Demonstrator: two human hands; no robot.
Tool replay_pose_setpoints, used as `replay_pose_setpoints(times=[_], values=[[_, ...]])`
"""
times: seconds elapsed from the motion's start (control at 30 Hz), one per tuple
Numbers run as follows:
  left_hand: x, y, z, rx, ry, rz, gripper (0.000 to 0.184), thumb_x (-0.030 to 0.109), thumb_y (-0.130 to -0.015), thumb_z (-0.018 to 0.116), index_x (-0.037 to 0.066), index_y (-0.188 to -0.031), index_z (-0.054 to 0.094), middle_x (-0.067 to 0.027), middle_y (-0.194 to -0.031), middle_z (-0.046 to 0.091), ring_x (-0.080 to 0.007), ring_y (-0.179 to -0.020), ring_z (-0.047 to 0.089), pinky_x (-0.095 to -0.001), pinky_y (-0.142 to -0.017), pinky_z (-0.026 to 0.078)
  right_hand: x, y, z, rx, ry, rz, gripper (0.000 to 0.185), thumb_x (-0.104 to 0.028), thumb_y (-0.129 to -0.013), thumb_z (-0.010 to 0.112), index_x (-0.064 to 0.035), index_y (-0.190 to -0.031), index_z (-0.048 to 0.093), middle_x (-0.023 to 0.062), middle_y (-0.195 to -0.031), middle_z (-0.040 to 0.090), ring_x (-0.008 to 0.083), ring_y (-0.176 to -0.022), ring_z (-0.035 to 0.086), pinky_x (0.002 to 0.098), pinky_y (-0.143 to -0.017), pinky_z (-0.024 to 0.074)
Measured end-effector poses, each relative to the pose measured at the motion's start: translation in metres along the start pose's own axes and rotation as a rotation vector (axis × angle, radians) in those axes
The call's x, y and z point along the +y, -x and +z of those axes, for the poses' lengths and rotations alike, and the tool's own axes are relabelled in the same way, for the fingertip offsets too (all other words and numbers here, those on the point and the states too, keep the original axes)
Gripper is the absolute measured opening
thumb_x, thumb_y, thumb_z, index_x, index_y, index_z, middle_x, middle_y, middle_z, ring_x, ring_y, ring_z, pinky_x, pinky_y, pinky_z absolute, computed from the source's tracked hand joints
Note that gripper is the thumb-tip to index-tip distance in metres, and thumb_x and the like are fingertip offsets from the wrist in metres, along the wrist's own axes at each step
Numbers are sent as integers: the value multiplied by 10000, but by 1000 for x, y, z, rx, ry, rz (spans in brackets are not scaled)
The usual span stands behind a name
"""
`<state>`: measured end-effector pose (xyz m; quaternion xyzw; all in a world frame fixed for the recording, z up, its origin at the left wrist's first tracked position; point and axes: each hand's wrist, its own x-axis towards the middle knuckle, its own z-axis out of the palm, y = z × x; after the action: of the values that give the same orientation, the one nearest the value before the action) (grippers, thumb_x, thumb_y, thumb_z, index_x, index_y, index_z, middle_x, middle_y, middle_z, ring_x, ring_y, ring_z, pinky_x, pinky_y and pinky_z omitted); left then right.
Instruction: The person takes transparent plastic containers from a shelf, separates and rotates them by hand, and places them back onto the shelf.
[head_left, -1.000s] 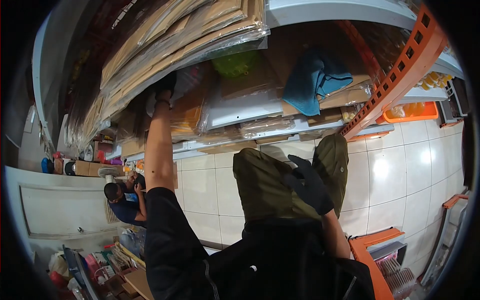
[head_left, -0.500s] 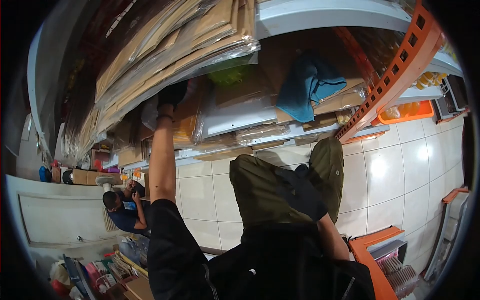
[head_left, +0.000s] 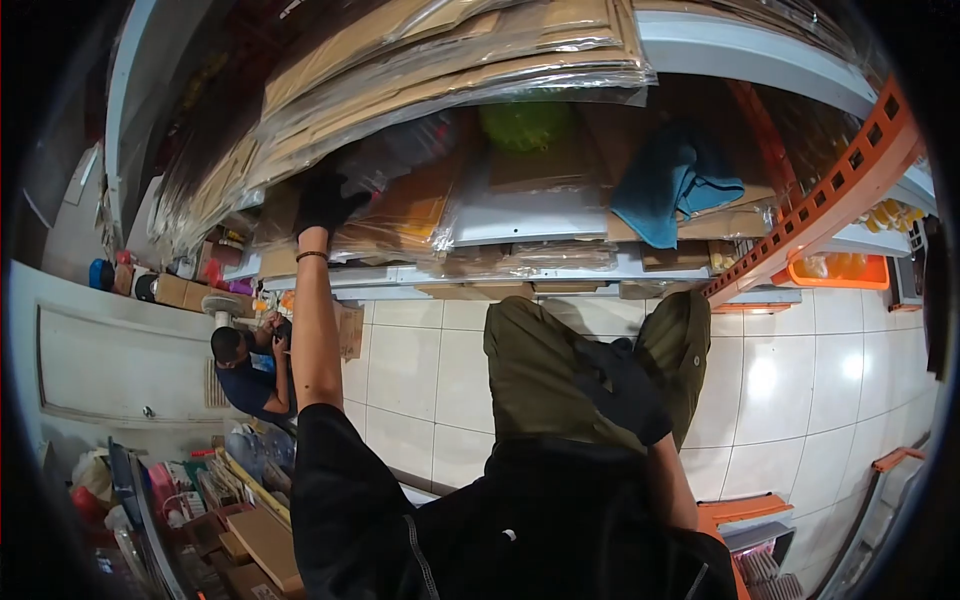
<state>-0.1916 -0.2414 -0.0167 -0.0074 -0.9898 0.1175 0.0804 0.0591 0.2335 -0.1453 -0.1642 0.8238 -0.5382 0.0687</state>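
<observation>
My left hand (head_left: 328,203), in a black glove, reaches onto the lower shelf below the overhanging stack. Its fingers look spread at the edge of plastic-wrapped flat cardboard (head_left: 405,205). Beside them lies a clear plastic bag (head_left: 415,145) with small red marks. My right hand (head_left: 622,392), also black-gloved, rests on my olive trousers (head_left: 535,385) with its fingers stretched out and apart, holding nothing. Above my left hand, a thick stack of brown cardboard sheets in clear plastic (head_left: 450,90) juts over the shelf.
A blue cloth (head_left: 665,190) and a green round item (head_left: 525,122) lie on the shelf. An orange perforated upright (head_left: 820,190) stands at right, near an orange bin (head_left: 835,270). A person (head_left: 250,375) sits at left. Crowded goods (head_left: 240,500) fill the lower left.
The view has shifted, so the shelf appears lower and further right. My left hand, partly hidden under the stack before, now shows more fully. My right hand stays on my trousers.
</observation>
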Motion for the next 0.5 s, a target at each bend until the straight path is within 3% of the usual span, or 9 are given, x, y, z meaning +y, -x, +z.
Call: replay_pose_setpoints(times=[0.03, 0.13, 0.23, 0.33, 0.43, 0.5], values=[[-8, 1, 4, -54, -4, 1, 667, 549, -684, 706, 81, -1152, 625, -159, -1249, 551, -311, -1176, 494, -404, -1005, 385, 0, -2, 3, 19, 17, -46, 444, -296, -852, 629, -52, -1214, 550, 196, -1008, 633, 332, -779, 625, 409, -716, 495], [-8, 11, 11, 54, 4, 52, 699, 554, -665, 714, 86, -1173, 613, -168, -1327, 482, -329, -1223, 445, -419, -1029, 363, -6, -2, 5, -50, 80, -11, 439, -306, -853, 627, -54, -1205, 557, 189, -1024, 634, 340, -812, 622, 413, -734, 491], [4, 12, 5, 46, 43, 41, 773, 571, -618, 740, 99, -1211, 588, -187, -1377, 417, -339, -1254, 409, -428, -1043, 348, -5, 5, 10, -56, 102, -50, 444, -211, -841, 657, -70, -1245, 539, 90, -856, 592, 206, -702, 547, 322, -657, 459], [8, 3, 9, -23, -12, -46, 867, 590, -578, 756, 70, -1241, 555, -212, -1364, 425, -342, -1249, 416, -420, -1050, 342, -1, 10, 17, 4, 127, -116, 431, -234, -846, 658, -68, -1229, 550, 89, -838, 585, 205, -675, 546, 321, -642, 461], [14, 2, 8, -66, 219, -96, 872, 566, -597, 767, 17, -1235, 540, -216, -1330, 463, -348, -1244, 423, -418, -1039, 353, -17, 13, 10, -62, 96, -5, 401, -310, -863, 616, -83, -1192, 582, 149, -1152, 605, 323, -1021, 584, 390, -857, 480], [15, 3, 16, 88, 429, -127, 839, 524, -621, 777, -12, -1221, 541, -213, -1300, 495, -341, -1225, 448, -406, -1029, 361, -10, 14, 13, 2, 100, -109, 406, -276, -856, 642, -68, -1198, 571, 100, -932, 592, 238, -824, 566, 340, -724, 470]])
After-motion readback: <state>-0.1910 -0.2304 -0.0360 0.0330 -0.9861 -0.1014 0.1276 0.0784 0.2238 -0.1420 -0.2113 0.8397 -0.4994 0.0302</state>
